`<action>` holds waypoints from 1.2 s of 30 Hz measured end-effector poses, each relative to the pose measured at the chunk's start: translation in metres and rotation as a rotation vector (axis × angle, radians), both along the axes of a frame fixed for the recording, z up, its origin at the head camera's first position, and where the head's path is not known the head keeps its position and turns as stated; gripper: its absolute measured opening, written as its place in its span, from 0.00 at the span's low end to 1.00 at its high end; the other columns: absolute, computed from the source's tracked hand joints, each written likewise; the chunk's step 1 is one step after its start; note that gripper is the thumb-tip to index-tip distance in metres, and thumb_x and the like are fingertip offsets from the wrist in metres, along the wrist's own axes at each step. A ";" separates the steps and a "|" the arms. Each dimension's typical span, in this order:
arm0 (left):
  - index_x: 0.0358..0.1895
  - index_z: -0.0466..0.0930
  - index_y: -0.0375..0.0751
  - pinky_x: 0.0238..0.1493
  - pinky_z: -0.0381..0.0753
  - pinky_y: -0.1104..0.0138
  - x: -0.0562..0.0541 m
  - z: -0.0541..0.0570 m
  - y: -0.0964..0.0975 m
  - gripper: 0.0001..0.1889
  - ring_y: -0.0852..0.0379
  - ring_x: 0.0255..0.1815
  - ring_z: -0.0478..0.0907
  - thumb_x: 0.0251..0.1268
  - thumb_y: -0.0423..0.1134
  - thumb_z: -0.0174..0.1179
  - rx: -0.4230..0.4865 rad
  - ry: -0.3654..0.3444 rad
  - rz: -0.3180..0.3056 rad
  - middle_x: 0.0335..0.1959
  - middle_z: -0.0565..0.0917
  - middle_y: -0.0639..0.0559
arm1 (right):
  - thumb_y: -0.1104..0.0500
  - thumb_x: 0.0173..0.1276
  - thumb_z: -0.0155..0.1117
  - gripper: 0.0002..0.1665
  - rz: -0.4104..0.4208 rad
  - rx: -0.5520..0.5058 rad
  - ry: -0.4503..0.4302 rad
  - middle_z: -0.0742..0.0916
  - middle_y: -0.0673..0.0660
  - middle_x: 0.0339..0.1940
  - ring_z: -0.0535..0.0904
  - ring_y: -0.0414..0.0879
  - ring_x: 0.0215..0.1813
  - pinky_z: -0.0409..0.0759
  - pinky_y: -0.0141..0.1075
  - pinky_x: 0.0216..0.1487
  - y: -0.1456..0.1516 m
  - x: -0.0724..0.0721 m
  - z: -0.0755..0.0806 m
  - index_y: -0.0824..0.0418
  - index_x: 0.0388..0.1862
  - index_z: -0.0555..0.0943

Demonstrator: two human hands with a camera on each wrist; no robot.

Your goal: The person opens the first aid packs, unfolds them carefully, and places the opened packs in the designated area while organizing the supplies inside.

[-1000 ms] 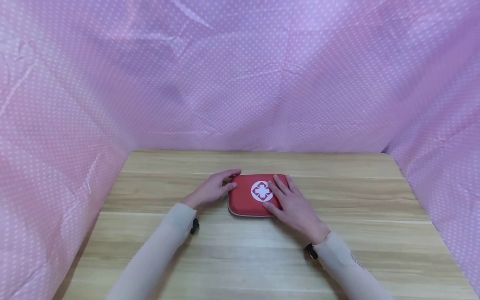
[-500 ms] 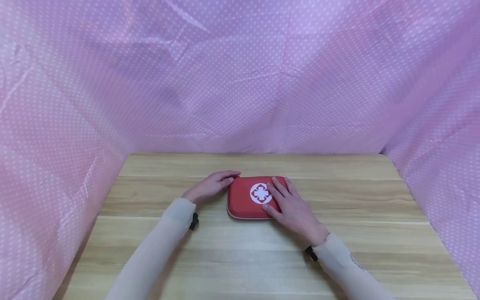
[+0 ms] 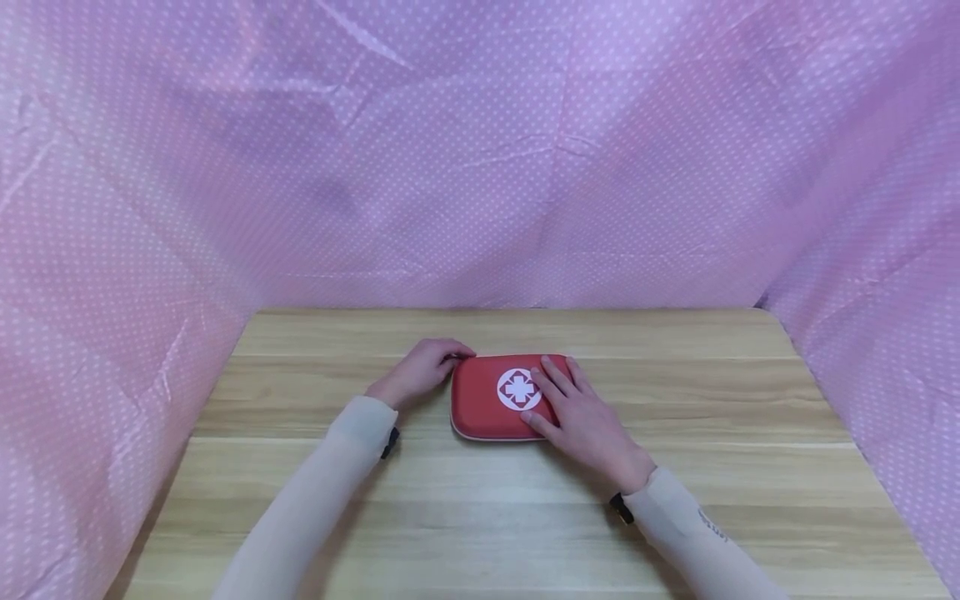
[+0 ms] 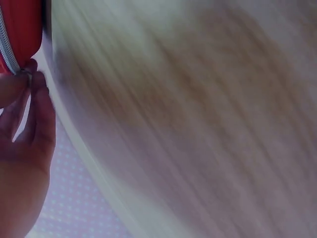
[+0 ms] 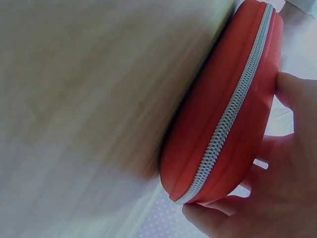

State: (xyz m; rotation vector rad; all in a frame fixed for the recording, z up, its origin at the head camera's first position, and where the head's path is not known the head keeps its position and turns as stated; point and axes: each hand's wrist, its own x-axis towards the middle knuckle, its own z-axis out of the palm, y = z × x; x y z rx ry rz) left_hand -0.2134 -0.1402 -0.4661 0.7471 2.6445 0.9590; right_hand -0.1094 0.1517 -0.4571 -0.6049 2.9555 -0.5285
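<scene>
A red first-aid case (image 3: 476, 400) with a white cross emblem lies on the wooden table. My left hand (image 3: 422, 368) is at its far left corner. In the left wrist view, the thumb and fingers of that hand (image 4: 29, 129) pinch a small zipper pull (image 4: 26, 73) at the end of the silver zipper (image 4: 7, 47); the fingertips hide most of the pull. My right hand (image 3: 588, 425) rests on the right part of the lid, fingers spread. From the right wrist, the zipper (image 5: 225, 124) looks closed along the visible side, with fingertips reaching over the case's end.
The wooden table (image 3: 465, 533) extends on all sides of the case. Pink polka-dot cloth (image 3: 480, 167) hangs behind the table and at both sides. Dark straps (image 3: 621, 508) show at the sleeve cuffs.
My left thumb has come off the lid's edge and closed with the fingers at the far left corner. My right hand stays on the lid. The view has shifted slightly.
</scene>
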 end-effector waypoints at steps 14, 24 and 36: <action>0.46 0.91 0.45 0.58 0.80 0.55 0.005 0.000 -0.003 0.07 0.52 0.49 0.84 0.73 0.35 0.65 -0.150 0.205 0.108 0.43 0.89 0.53 | 0.33 0.75 0.58 0.46 0.002 -0.008 -0.021 0.60 0.60 0.85 0.46 0.67 0.84 0.68 0.60 0.73 0.001 0.001 0.002 0.56 0.83 0.64; 0.44 0.91 0.44 0.58 0.80 0.54 0.012 0.001 -0.009 0.05 0.51 0.48 0.86 0.72 0.36 0.66 -0.184 0.298 0.099 0.42 0.90 0.52 | 0.33 0.75 0.59 0.46 0.006 -0.014 -0.020 0.60 0.59 0.85 0.46 0.67 0.84 0.68 0.60 0.73 0.002 0.002 0.001 0.55 0.83 0.63; 0.42 0.92 0.45 0.54 0.78 0.51 0.022 0.002 -0.014 0.05 0.50 0.49 0.86 0.71 0.37 0.67 -0.222 0.335 0.108 0.43 0.91 0.52 | 0.33 0.75 0.59 0.47 0.007 -0.003 0.000 0.61 0.60 0.85 0.48 0.68 0.83 0.69 0.60 0.73 0.003 0.004 0.001 0.57 0.82 0.64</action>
